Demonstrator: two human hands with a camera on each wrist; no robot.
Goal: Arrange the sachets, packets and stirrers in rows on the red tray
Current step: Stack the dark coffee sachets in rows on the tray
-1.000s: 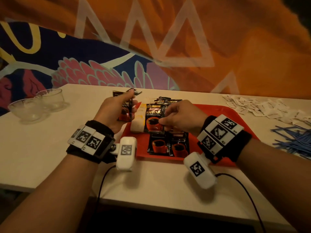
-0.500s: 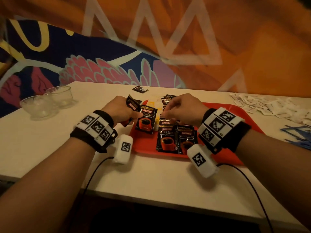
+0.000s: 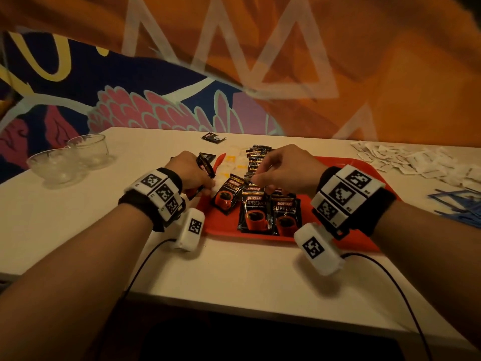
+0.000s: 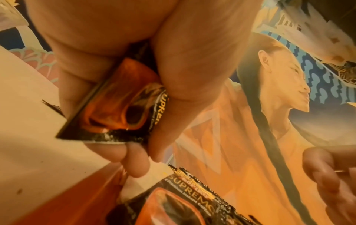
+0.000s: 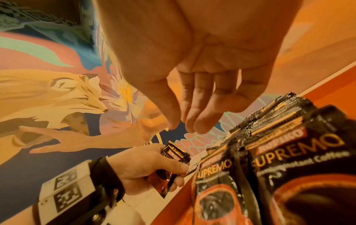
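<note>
— Three coffee packets [image 3: 256,212] lie face up on the red tray [image 3: 348,168], one tilted at its left end.
— Left hand [image 3: 191,173]?
— Curled round more packets [image 4: 123,103], at tray's left edge.
— Right hand [image 3: 283,168]?
— Above the packets, fingers [image 5: 196,115] relaxed, holding nothing.
— Around?
— White sachets [image 3: 406,160], blue stirrers [image 3: 460,204] right; glass bowls [image 3: 70,160] left.

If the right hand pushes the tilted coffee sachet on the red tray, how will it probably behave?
The tilted coffee sachet looks thin and flat, so it would probably slide on the red tray, not roll. Its crinkled foil suggests it bends easily. It probably weighs little, so it may twist.
</note>
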